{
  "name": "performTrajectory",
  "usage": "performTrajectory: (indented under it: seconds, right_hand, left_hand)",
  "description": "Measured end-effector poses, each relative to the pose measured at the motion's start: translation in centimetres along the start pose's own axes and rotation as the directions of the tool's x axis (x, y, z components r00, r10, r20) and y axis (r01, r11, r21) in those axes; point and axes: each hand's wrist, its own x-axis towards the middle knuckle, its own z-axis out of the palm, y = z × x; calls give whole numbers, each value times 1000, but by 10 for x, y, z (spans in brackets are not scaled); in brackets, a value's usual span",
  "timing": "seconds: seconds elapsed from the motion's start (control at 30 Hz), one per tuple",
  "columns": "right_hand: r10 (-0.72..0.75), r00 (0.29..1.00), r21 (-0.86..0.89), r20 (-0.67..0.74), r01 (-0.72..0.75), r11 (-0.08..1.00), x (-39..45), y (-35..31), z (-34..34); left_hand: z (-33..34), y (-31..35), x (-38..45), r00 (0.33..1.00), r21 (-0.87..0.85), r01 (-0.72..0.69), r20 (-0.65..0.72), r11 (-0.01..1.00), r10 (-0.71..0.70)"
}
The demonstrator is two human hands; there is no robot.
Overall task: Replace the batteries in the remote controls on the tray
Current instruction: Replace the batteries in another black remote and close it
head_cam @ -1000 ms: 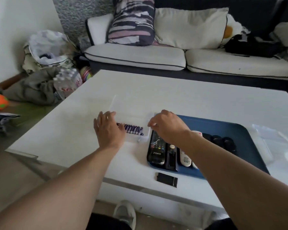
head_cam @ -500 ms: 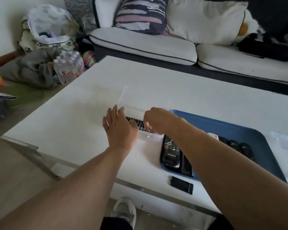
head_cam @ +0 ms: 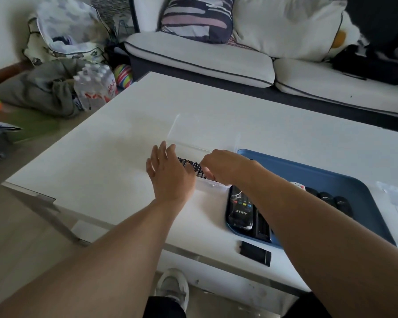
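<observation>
While our left hand (head_cam: 168,173), fingers straight, steadies the clear battery box (head_cam: 213,183) beside the tray (head_cam: 345,180) of remotes (head_cam: 240,208), our right hand (head_cam: 223,165) curls into the batteries (head_cam: 193,165), its grip hidden.

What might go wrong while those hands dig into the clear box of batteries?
The right hand reaches with curled fingers into the row of batteries in the clear box; pulling one out could drag its neighbours loose, though the left hand rests flat against the box. The black battery cover lies near the table edge, under the right forearm, and a sweep back could knock it off.
</observation>
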Motion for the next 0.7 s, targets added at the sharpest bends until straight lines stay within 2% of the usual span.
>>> performTrajectory:
  seconds: [0.2,0.33,0.4,0.47,0.53,0.57,0.6,0.63,0.67,0.7]
  right_hand:
    - [-34,999,19,1,34,999,3,8,3]
    - [-65,992,61,-105,71,996,-9,9,-5]
    - [-49,973,193,-225,94,977,-21,16,-17]
    - [21,952,423,-306,116,899,-34,25,-25]
    - [142,936,682,-322,125,721,-52,40,-23]
    - [210,922,801,-324,149,580,-61,48,-18]
    - [288,907,904,-306,183,386,-71,57,-11]
    - [366,894,964,-257,214,155,-80,68,-4]
    - [421,890,969,-178,233,-84,-89,77,3]
    - [456,885,926,-94,246,-286,-97,86,9]
  left_hand:
    - [-3,3,2,999,-82,27,28,996,-24]
    - [-4,2,4,999,-131,35,-14,991,-37]
    - [-8,8,3,996,-171,23,-80,985,-37]
    - [-13,14,2,988,-202,-64,-151,977,33]
    - [-18,27,-4,959,-205,-226,-219,952,180]
    - [-20,37,-9,944,-212,-294,-216,932,249]
    - [-23,47,-14,939,-241,-334,-167,911,300]
    - [-26,61,-21,941,-287,-337,-64,897,333]
    - [-28,72,-29,930,-320,-307,97,896,353]
    - [-30,84,-38,886,-318,-280,279,906,371]
